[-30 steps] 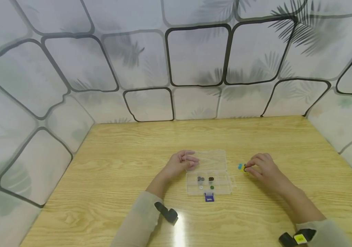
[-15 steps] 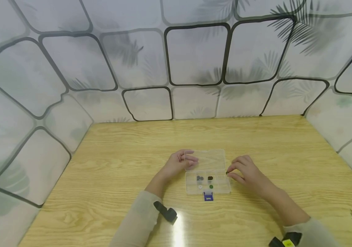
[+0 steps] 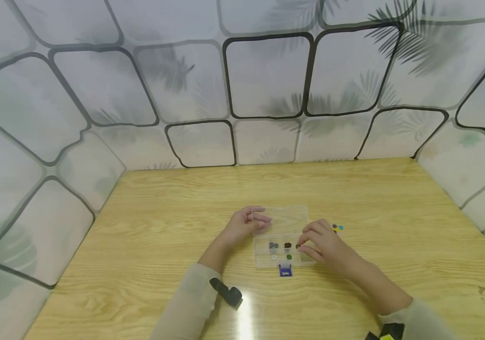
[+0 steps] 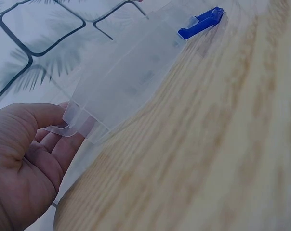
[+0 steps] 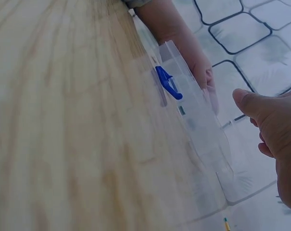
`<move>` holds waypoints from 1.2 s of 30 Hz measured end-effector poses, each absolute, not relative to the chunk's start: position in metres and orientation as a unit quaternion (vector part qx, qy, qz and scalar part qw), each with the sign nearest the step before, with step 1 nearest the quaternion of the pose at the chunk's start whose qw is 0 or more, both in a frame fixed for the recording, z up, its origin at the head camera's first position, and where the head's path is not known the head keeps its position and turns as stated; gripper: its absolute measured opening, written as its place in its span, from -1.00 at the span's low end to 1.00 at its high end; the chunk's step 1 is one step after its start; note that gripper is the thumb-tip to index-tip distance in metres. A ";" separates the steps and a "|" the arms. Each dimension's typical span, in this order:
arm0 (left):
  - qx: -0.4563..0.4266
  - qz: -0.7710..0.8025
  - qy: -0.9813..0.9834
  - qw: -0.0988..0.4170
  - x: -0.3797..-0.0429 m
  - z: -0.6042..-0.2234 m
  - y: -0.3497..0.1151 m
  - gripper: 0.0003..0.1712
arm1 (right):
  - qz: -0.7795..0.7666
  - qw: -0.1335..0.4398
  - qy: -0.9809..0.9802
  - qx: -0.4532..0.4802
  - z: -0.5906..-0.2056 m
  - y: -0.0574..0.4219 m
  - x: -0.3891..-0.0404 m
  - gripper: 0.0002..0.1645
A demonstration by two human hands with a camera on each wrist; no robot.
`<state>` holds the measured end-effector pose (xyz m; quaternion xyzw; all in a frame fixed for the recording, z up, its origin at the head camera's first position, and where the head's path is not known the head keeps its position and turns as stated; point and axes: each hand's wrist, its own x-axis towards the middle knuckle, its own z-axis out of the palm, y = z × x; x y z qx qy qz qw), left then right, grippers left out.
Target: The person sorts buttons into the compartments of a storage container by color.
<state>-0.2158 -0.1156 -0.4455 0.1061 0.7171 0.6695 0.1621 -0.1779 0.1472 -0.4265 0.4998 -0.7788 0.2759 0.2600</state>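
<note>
A clear plastic compartment box [image 3: 262, 262] lies on the table with its transparent lid [image 3: 287, 218] swung back and a blue latch [image 3: 285, 270] at the front. My left hand [image 3: 239, 226] holds the lid's left side, thumb and fingers around a see-through corner in the left wrist view. Above the box's right compartments, my right hand [image 3: 326, 243] pinches a small dark round piece [image 3: 298, 246]. Inside the box sit grey pieces [image 3: 273, 245], dark brown pieces [image 3: 287, 245], a white piece [image 3: 274, 258] and a green piece [image 3: 289, 257]. The right wrist view hides the pinched piece.
Small blue, yellow and dark pieces [image 3: 337, 228] lie on the wooden table [image 3: 174, 212] just right of the box, behind my right hand. Patterned cloth walls [image 3: 202, 141] enclose the table's back and sides.
My right hand has moved left from the loose pieces on the table to over the box, carrying the small dark piece. My left hand stays on the lid.
</note>
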 end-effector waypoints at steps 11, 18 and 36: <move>0.116 0.675 0.710 0.162 -0.216 -0.445 -0.116 -0.51 | 0.273 0.248 -0.778 0.509 -0.430 0.142 -0.177 -0.57; 0.118 0.681 0.704 0.163 -0.217 -0.446 -0.116 -0.52 | 0.274 0.244 -0.785 0.500 -0.429 0.144 -0.176 -0.58; 0.113 0.685 0.701 0.167 -0.216 -0.444 -0.117 -0.48 | 0.269 0.316 -0.775 0.478 -0.432 0.169 -0.201 -0.53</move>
